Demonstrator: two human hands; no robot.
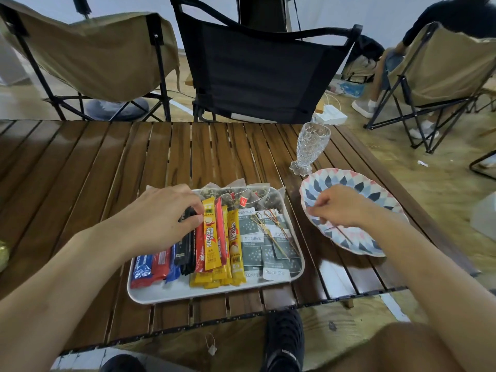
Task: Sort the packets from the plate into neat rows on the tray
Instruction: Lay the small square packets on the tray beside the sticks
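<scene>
Shoe: black knit shoe (283,342) on the floor below the near table edge, closest thing in my feed.
Table: brown slatted wooden table (80,170), carrying all that follows.
Tray: white rounded rectangular tray (214,294) at the near edge, packets laid lengthwise in rows.
Rows, left to right: blue stick packets (143,268), red stick packets (161,264), black stick packet (186,245) with others like it, yellow coffee stick packets (210,237) mixed with red ones, grey-green flat sachets (252,251).
Far side of tray: mesh tea bags (257,197) in a line.
Knotted wooden picks (268,224): lying across the sachets.
Left hand (163,213): over the tray's left half, thumb and forefinger pinching the far end of the black stick packet, thumb tip touching a yellow one.
Right hand (341,208): above the plate, fingers curled together; I cannot tell whether they hold anything.
Plate: oval plate with blue, pink and grey scale pattern (357,181), just right of the tray; I see one thin wooden pick (345,234) on it, no packets.
Glass: clear faceted footed glass (311,146), upright beyond the plate.
Chairs: black folding chair (263,71) and tan fabric folding chair (94,55) past the table.
</scene>
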